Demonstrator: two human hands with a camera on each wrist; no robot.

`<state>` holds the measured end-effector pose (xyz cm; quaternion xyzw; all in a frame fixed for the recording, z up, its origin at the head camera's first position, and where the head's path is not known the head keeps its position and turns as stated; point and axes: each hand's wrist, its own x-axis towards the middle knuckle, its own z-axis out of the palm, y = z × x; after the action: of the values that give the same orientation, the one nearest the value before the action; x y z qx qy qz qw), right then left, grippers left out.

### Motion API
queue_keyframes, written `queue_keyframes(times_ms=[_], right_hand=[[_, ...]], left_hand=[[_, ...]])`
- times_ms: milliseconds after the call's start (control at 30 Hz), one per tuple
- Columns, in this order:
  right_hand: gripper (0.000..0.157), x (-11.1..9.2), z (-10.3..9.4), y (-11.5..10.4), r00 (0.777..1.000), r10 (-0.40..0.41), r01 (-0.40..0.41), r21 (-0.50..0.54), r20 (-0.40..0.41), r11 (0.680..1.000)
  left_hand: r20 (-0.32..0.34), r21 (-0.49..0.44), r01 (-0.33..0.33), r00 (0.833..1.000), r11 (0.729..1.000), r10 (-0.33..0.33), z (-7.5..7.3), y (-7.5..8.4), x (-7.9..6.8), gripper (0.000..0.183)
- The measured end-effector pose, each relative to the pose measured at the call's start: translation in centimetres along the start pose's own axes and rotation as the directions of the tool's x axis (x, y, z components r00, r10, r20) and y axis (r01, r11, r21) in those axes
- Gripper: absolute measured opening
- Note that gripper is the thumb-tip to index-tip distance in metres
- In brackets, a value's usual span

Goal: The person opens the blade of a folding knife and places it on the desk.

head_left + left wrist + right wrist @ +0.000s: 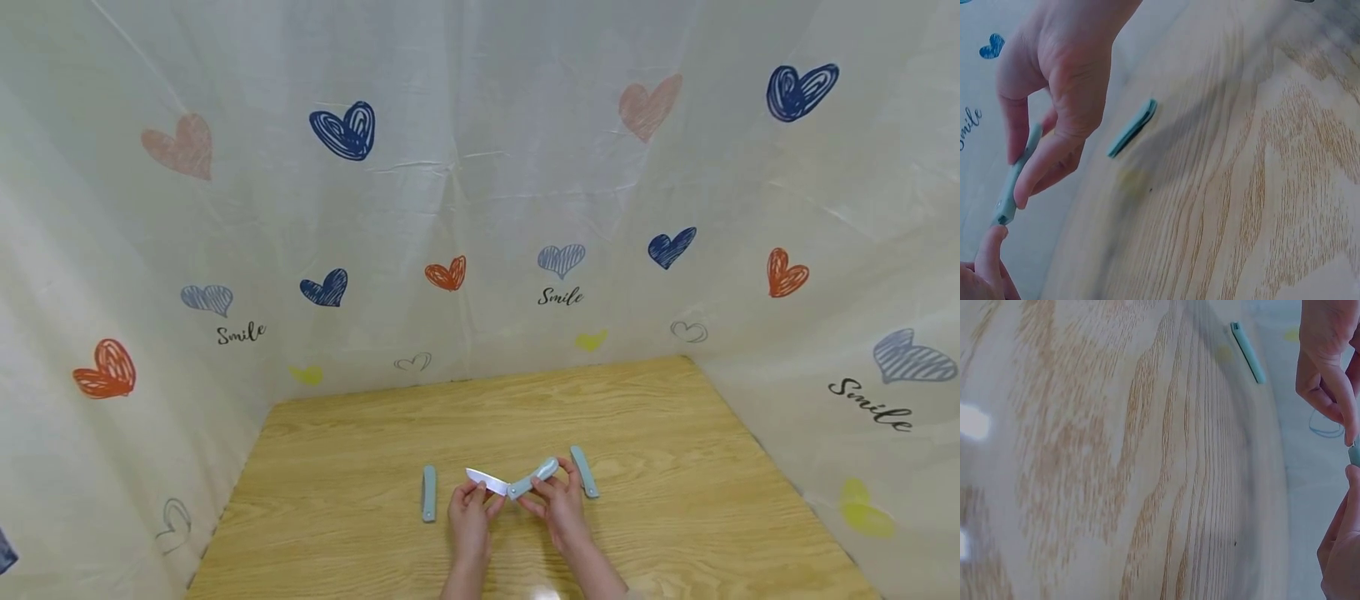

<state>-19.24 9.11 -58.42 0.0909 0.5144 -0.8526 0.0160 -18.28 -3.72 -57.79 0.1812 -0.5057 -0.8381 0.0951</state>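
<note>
Both hands hold a folding knife (521,488) with a pale teal handle, its blade swung out at an angle to the handle. My left hand (471,518) pinches the shiny blade (495,483) between thumb and fingers. Around the handle (1012,184) curl the thumb and fingers of my right hand (564,510), large in the left wrist view. A teal folded knife (428,493) lies on the table left of my left hand. Just beyond my right hand lies another teal folded knife (585,472). In the right wrist view, the held knife is mostly cut off at the edge.
The light wood-grain table (337,467) extends around the hands. A pale curtain (495,200) printed with hearts and the word Smile hangs along its back and sides. Glare shows on the table's near part.
</note>
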Motion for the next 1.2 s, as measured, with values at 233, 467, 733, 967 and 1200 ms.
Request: queue_keyframes(times_ms=[233,467,733,967,1200], right_hand=[[0.057,-0.2,0.4,-0.1,0.999,0.001,0.0,0.037,-0.033,0.999],[0.058,-0.2,0.8,0.0,0.997,-0.006,0.014,0.099,-0.083,0.995],[0.052,0.3,1.3,-0.1,0.99,-0.043,0.062,0.144,-0.131,0.988],[0.053,0.3,1.7,-0.5,0.987,-0.066,0.091,0.167,-0.149,0.982],[0.055,0.1,2.0,-0.8,0.984,-0.06,0.092,0.183,-0.169,0.979]], left_hand=[[-0.025,-0.028,-0.013,1.0,1.0,0.012,0.4,-0.1,-0.1,0.011],[-0.059,-0.065,-0.009,0.998,0.998,0.005,0.8,-0.3,0.0,0.01],[-0.057,-0.1,-0.005,0.998,0.995,-0.001,1.5,-0.2,0.0,0.012],[-0.071,-0.136,-0.023,0.997,0.99,0.013,2.2,0.0,-0.2,0.011],[-0.094,-0.156,-0.018,0.996,0.988,0.003,2.5,0.0,-0.5,0.007]])
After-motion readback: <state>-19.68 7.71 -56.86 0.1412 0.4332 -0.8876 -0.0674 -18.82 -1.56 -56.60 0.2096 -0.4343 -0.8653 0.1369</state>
